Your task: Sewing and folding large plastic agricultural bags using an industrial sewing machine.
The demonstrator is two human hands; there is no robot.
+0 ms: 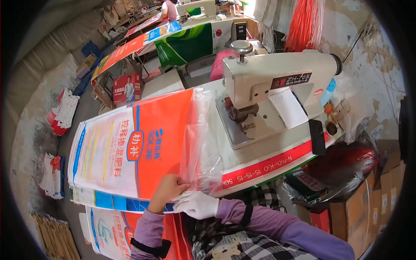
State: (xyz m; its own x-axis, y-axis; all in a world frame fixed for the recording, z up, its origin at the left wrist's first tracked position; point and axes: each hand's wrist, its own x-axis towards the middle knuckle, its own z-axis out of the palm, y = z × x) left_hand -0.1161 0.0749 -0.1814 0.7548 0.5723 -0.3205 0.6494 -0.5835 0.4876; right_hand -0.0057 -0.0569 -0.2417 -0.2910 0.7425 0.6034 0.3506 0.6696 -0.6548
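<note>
A large orange and white woven bag [169,125] lies flat on the table to the left of a cream sewing machine [277,78]. Its clear plastic liner [203,143] sticks out past the orange end, toward the machine. At the bag's near corner my bare left hand [168,190] is closed, with its fingers pinching the bag's edge. Close beside it, my right hand [198,204] wears a white glove and has its fingers curled at the same corner, by the liner. What lies between the gloved fingers is hidden. More bags [115,229] hang or lie below, nearer my body.
A black phone [317,137] rests at the table's right edge, near a small glass jar [342,109]. Red strands [305,26] hang on the wall. Cardboard boxes [353,212] stand at right. Farther back, another person [170,10] is at a second machine [197,8].
</note>
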